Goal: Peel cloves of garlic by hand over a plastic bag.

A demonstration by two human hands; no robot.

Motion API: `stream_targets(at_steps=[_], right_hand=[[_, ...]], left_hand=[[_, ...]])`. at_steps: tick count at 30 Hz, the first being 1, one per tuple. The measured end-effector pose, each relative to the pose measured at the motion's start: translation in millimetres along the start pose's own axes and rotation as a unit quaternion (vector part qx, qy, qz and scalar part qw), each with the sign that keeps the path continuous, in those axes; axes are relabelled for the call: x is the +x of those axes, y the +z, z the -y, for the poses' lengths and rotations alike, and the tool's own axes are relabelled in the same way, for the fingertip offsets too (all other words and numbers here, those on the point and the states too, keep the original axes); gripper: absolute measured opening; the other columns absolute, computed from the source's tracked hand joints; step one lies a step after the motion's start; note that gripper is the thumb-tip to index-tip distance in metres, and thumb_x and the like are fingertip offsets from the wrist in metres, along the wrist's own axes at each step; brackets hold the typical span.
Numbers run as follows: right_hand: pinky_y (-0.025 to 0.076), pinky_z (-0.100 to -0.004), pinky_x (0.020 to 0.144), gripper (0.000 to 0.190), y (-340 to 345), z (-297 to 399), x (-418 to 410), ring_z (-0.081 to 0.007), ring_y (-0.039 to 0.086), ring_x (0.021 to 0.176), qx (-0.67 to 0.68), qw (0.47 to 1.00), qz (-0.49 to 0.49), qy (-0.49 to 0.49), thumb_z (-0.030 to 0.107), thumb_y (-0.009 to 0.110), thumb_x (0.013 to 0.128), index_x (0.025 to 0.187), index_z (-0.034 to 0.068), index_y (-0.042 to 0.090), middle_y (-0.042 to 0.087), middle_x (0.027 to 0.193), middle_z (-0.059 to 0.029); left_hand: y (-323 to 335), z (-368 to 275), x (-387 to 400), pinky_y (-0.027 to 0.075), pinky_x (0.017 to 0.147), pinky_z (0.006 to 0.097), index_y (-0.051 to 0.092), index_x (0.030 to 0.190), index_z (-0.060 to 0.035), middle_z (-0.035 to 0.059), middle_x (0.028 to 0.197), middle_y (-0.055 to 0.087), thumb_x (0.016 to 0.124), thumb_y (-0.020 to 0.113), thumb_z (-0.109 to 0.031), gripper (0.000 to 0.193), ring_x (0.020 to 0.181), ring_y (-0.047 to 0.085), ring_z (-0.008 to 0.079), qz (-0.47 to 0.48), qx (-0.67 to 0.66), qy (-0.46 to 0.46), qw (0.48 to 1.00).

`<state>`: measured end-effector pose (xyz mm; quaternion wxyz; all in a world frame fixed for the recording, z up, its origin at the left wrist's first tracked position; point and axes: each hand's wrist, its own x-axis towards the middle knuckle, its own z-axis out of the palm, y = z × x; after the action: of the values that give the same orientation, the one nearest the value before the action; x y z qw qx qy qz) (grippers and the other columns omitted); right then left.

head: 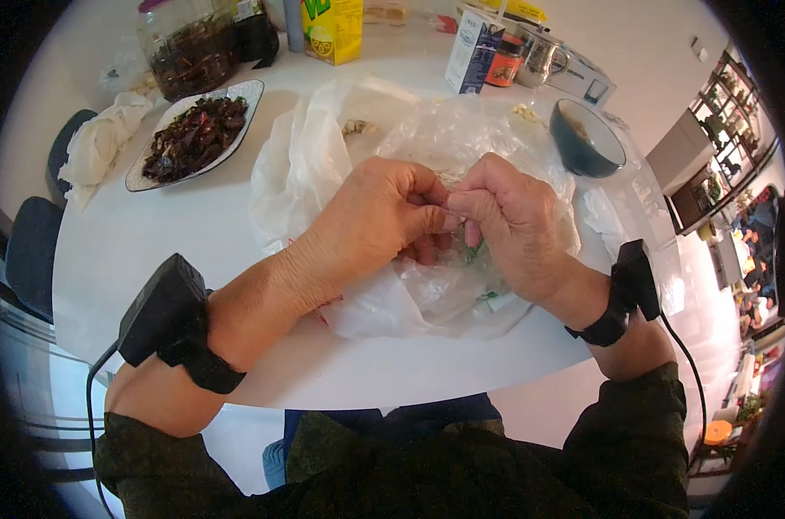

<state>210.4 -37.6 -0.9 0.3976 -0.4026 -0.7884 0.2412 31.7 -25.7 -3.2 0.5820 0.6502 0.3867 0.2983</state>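
Observation:
My left hand [392, 207] and my right hand [512, 217] meet over a crumpled translucent plastic bag [444, 305]. Thumbs and fingertips of both are pinched together on a small pale piece [460, 220], mostly hidden by the fingers, so its kind is unclear. Under and around the hands the bag lies spread out, with some red and green print. Within its folds, beyond my left hand, sits a clump of pale, brownish bits [360, 128], possibly garlic. Several small cream-coloured pieces like peeled garlic cloves [527, 115] lie past the bag's far right edge.
The white table [172, 253] holds a plate of dark cooked food [197, 139], a glass jar [191, 55], a yellow drink carton [332, 29], a blue-and-white carton [473, 52], a red-labelled jar [504, 61], a metal mug [536, 58] and a dark bowl [587, 139]. Chairs [32, 253] stand left.

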Motion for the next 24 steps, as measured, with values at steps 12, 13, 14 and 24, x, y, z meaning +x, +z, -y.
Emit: stream_targets(at_steps=[12,13,14,24], right_hand=[[0.045,-0.0218,0.054,0.013,-7.2,-3.9,6.1,-0.0051,0.054,0.06,0.148,0.983,-0.026,0.108,0.011,0.052,0.087,0.082,0.001,0.058,0.058,0.064,-0.0038],[0.045,-0.0218,0.055,0.013,-7.4,-1.0,5.3,-0.0056,0.055,0.06,0.111,0.991,-0.011,0.08,0.011,0.053,0.087,0.081,0.001,0.058,0.058,0.064,-0.0036],[0.045,-0.0219,0.055,0.012,-7.5,0.2,4.7,-0.0062,0.055,0.06,0.073,0.996,0.004,0.052,0.011,0.055,0.086,0.081,0.001,0.057,0.058,0.065,-0.0035],[0.047,-0.0264,0.051,0.013,-3.5,-7.6,0.6,-0.012,0.059,0.056,0.023,0.999,-0.022,-0.004,0.01,0.055,0.087,0.077,0.001,0.056,0.058,0.065,-0.0065]], left_hand=[[-3.6,-0.5,-1.5,0.049,0.05,0.025,0.054,0.085,0.0007,0.009,0.074,0.063,0.088,0.059,-0.012,0.014,0.057,0.061,0.0141,0.005,-0.074,0.05,0.996],[-3.5,-0.4,-1.7,0.049,0.05,0.025,0.054,0.085,0.0007,0.009,0.074,0.063,0.088,0.059,-0.012,0.014,0.057,0.061,0.0141,0.006,-0.075,0.05,0.996],[-3.2,-0.2,-1.8,0.05,0.051,0.025,0.054,0.085,0.0005,0.009,0.073,0.063,0.088,0.059,-0.012,0.014,0.058,0.061,0.0144,0.002,-0.059,0.052,0.997],[-0.8,-0.5,0.3,0.052,0.052,0.0247,0.049,0.091,-0.0001,0.0125,0.074,0.063,0.087,0.058,-0.008,0.012,0.06,0.064,0.0174,0.028,-0.134,0.043,0.99]])
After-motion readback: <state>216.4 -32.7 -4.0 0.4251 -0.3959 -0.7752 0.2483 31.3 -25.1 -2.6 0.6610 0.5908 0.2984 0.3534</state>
